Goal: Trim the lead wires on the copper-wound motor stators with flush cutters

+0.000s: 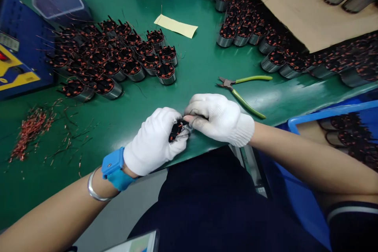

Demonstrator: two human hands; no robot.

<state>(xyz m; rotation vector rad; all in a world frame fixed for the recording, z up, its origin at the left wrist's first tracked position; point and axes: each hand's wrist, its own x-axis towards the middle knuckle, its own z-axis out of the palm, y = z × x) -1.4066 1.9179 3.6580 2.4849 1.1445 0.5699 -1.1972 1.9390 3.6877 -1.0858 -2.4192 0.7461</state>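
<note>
My left hand (158, 138), in a white glove, is wrapped round a small motor stator (176, 130) with black insulation and copper windings, near the table's front edge. My right hand (214, 118), also gloved, has its thumb and index finger pinched together at the stator's right side; what lies between those fingertips is too small to make out. Green-handled cutters (233, 82) lie with their handles spread on the green table (195, 67), just beyond my right hand.
Many stators (103, 59) stand at the left, beside copper wire scraps (31, 130) and a blue-yellow device (23, 55). More stators (242, 33) line the right, near cardboard (295, 12). A yellow paper strip (176, 26) lies mid-table. A blue crate (333, 109) stands at the lower right.
</note>
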